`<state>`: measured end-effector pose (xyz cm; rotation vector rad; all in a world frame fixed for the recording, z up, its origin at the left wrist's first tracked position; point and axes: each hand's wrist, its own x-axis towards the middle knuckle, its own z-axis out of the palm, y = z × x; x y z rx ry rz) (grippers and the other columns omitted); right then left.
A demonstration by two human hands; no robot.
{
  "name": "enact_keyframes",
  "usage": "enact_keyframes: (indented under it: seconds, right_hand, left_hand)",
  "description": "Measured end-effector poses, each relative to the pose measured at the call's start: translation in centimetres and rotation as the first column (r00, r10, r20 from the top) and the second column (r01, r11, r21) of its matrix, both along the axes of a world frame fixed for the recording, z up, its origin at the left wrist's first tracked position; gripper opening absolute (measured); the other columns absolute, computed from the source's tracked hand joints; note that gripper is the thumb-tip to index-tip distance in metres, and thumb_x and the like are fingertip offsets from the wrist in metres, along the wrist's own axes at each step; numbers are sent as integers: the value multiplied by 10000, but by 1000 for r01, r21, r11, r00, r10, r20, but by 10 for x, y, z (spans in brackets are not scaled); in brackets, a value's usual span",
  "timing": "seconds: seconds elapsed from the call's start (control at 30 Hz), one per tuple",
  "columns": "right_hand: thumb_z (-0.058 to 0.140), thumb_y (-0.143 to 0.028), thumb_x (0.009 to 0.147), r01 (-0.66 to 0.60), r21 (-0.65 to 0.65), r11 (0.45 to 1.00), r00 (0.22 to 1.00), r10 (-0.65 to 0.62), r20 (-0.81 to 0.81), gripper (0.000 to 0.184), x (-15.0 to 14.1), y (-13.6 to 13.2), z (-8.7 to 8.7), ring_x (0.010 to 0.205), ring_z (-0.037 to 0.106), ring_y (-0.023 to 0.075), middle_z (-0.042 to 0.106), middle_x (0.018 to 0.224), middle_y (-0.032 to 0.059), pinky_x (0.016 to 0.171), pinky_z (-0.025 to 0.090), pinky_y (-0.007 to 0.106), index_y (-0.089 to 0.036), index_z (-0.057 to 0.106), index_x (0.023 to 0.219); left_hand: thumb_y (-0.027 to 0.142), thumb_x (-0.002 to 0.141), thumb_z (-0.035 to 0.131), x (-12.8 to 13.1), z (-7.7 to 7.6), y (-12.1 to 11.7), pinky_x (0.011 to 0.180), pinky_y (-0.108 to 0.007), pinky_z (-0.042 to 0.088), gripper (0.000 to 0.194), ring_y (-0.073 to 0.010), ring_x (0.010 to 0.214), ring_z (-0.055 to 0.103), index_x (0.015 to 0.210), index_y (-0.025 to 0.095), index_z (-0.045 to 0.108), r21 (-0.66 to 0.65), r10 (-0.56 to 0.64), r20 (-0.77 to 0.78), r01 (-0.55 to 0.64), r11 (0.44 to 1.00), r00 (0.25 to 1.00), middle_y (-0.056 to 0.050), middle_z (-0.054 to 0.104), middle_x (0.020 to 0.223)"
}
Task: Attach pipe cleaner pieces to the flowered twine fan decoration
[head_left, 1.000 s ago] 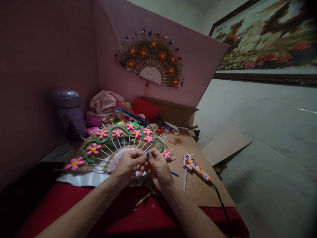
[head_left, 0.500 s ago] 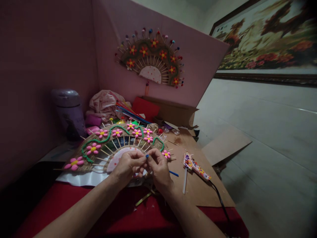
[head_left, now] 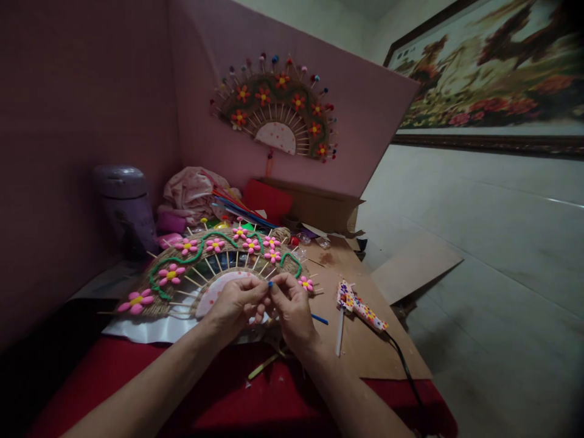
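Observation:
A tiny blue piece (head_left: 270,284) sits between the fingertips of both hands; its kind is too small to make out. My left hand (head_left: 238,301) pinches it from the left, thumb and index finger pressed together. From the other side my right hand (head_left: 292,307) meets it with thumb and index finger closed. Just behind the hands lies a twine-wrapped fan (head_left: 150,298) with wooden sticks, pink clay-like flowers and a wavy green fuzzy strip. The hands partly cover its white, red-dotted centre (head_left: 219,289). A blue strip (head_left: 320,319) lies right of my right hand.
A flower-patterned glue gun (head_left: 360,307) with a black cord rests on the cardboard (head_left: 387,359) at right. Dim scissors-like handles (head_left: 262,367) lie below the hands. A purple bottle (head_left: 125,210) stands at left. A finished-looking fan (head_left: 278,112) hangs on the pink board behind.
The view has shifted very slightly. Both hands keep their pinch on the blue piece, with only small finger movement.

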<state>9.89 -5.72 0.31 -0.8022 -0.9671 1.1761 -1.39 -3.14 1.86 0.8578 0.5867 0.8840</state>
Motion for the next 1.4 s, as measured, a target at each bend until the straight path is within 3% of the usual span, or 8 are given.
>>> enact_keyframes:
  seconds: [0.2, 0.43, 0.77, 1.1, 1.2, 1.27, 1.33, 1.4]
  right_hand:
    - [671, -270, 732, 108, 92, 990, 976, -124, 178, 159, 4, -1, -2, 477, 499, 72, 553, 554, -51, 466, 386, 180, -176, 545, 712]
    - [636, -309, 765, 76, 69, 995, 983, -87, 164, 149, 10, 4, -2, 482, 483, 84, 544, 575, -45, 477, 379, 201, -187, 551, 758]
    - [607, -194, 784, 145, 389, 910, 813, -334, 477, 79, 22, -2, 14, 724, 527, 133, 557, 743, 5, 669, 417, 257, -207, 672, 742]
    - [468, -363, 882, 229, 278, 933, 813, -341, 472, 262, 31, -7, 19, 616, 490, 111, 539, 725, 7, 560, 405, 232, -189, 646, 964]
    - [482, -346, 864, 320, 360, 876, 648, -479, 592, 234, 66, -22, 29, 712, 538, 145, 567, 793, 33, 617, 430, 255, -180, 645, 887]
    - [475, -294, 847, 362, 436, 824, 388, -558, 733, 209, 103, -31, 30, 848, 555, 186, 596, 894, 62, 717, 431, 293, -183, 648, 887]
    - [447, -221, 814, 395, 428, 813, 98, -501, 860, 259, 142, -39, 25, 969, 533, 223, 593, 1019, 96, 829, 404, 344, -173, 630, 991]
    - [486, -212, 764, 436, 305, 847, -99, -292, 951, 339, 175, -45, 15, 1025, 511, 261, 584, 1089, 126, 866, 378, 374, -149, 602, 1077]
  left_hand:
    - [273, 513, 808, -1, -4, 0, 341, -171, 365, 312, -66, 357, 472, 581, 97, 560, -42, -14, -12, 13, 999, 1000, -20, 575, 522]
    - [294, 639, 748, -3, -2, 1, 410, -172, 401, 251, -68, 421, 503, 661, 99, 591, -54, -41, 55, 44, 998, 998, -23, 584, 565]
    - [230, 673, 726, -7, -5, 7, 408, -170, 405, 188, -64, 421, 509, 685, 97, 594, -16, -154, 66, 155, 988, 986, -20, 587, 595]
    - [91, 745, 620, -4, 3, 1, 377, -103, 366, 54, -33, 457, 473, 779, 84, 579, -269, -38, 209, 95, 958, 977, -39, 571, 645]
    - [77, 773, 579, -4, 5, 1, 365, -88, 340, 21, -25, 460, 458, 772, 85, 559, -281, -42, 264, 118, 952, 964, -45, 556, 655]
    - [77, 784, 564, -5, 6, 1, 349, -85, 318, 15, -17, 442, 432, 775, 81, 554, -276, -58, 283, 139, 951, 957, -39, 540, 648]
    - [73, 785, 558, -5, 8, 0, 344, -88, 313, 21, -14, 433, 417, 767, 77, 548, -271, -60, 290, 142, 952, 955, -36, 531, 645]
    - [64, 782, 553, -5, 10, -1, 341, -89, 311, 32, -7, 420, 398, 752, 74, 544, -276, -63, 296, 148, 950, 953, -31, 524, 638]
